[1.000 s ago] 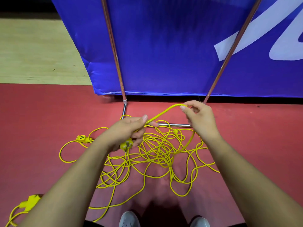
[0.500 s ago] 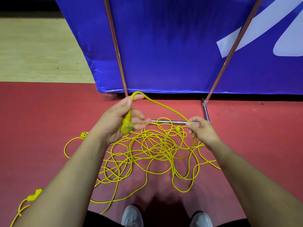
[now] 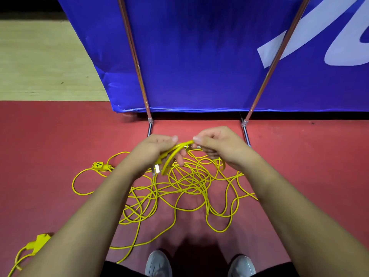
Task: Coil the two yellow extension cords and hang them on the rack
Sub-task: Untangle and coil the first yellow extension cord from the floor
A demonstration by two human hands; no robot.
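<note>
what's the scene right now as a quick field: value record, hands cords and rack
left hand: grips a loop of cord, plug hanging below it
right hand: pinches the same loop
pile: loose cord tangled on the red floor
socket end: on the floor left of the pile
rack: poles in front of the blue banner, nothing hung in view

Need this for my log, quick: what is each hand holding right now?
Left hand: closed on the yellow cord near its plug.
Right hand: closed, pinching the same cord's loop.
</note>
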